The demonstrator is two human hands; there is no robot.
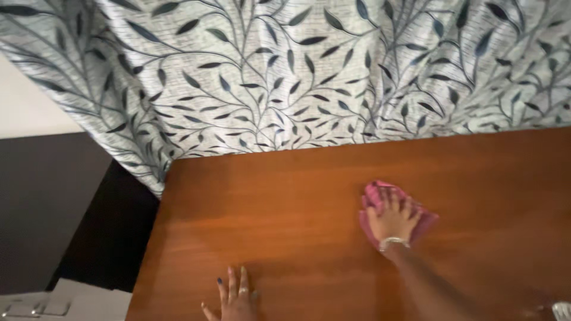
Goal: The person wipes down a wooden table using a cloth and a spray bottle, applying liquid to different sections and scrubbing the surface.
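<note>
Wiping of the wooden counter (309,196) is in hand. The right hand (391,219) lies flat on a pink cloth (373,196), fingers spread over it and pressing it to the surface; the grip is a flat press on the cloth, not a closed fist. The cloth sits right of the counter's middle, well short of the far edge. The left hand (236,295) rests open and flat on the near edge, holding nothing, apparently as a brace. A leaf-patterned curtain (285,71) hangs behind the far edge. By my judgement, the stretch between the two hands and the left corner still needs passes; the next stroke calls for steady downward pressure.
</note>
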